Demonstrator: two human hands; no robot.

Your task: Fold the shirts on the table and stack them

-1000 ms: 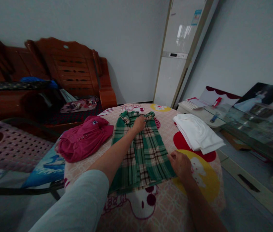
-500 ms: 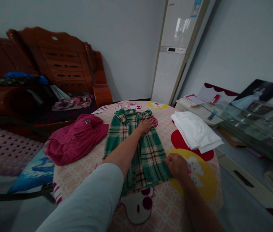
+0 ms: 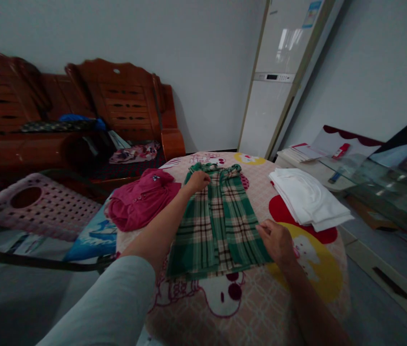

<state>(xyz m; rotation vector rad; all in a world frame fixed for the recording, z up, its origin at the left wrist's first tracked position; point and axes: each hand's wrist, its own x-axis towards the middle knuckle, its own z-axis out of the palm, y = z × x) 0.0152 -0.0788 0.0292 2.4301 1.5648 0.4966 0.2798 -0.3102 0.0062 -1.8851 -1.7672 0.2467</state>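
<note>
A green plaid shirt lies spread on the round table, its collar end bunched at the far side. My left hand is over the upper left part of the shirt near the collar, fingers loosely bent, with no cloth seen gripped. At the shirt's right edge is my right hand, its thumb and fingertips drawn together against the fabric border. To the left rests a folded magenta top with buttons. A folded white garment sits on the right.
A patterned cloth covers the table. Wooden seats stand behind on the left, and a woven pink chair is nearer. A tall white air conditioner fills the back corner. On the right is a glass-topped cabinet.
My left hand has shifted left across the top of the shirt, from its right part to its left. My right hand stays by the right edge. The view has turned left.
</note>
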